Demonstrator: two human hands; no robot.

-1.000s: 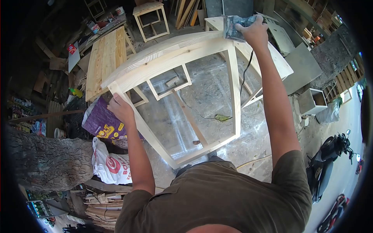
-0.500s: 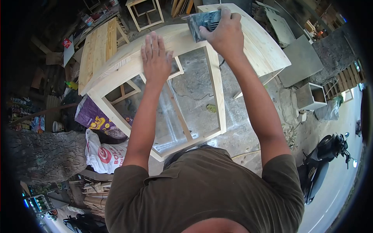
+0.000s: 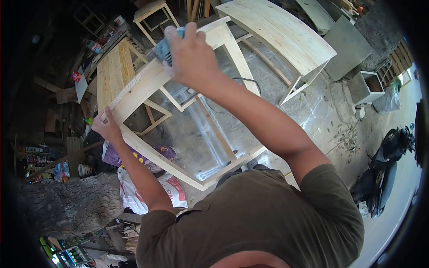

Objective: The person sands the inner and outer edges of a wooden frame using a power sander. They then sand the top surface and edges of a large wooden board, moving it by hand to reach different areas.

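Note:
My right hand (image 3: pixel 193 62) is closed over a blue, dust-covered electric sander (image 3: pixel 163 51), which rests against the far rail of a pale wooden frame (image 3: pixel 142 88). This frame looks like an unfinished table or stool base with slim legs. At its left corner, my left hand (image 3: pixel 108 128) grips the wood, thumb and fingers bent round the end. The sander's underside is hidden by the hand and rail. A dark cord (image 3: pixel 248 81) runs beyond the frame's right-hand leg.
A pale wooden table (image 3: pixel 286 33) stands to the right, another wooden piece (image 3: pixel 108 73) to the left, and a stool (image 3: pixel 150 10) behind. Sacks (image 3: pixel 134 196) and a tree trunk (image 3: pixel 71 203) lie at lower left. A motorbike (image 3: pixel 380 174) is parked at right.
My right hand has carried the sander leftward along the rail. My left hand has gone from lying flat on the rail to gripping its left corner. The view has turned slightly.

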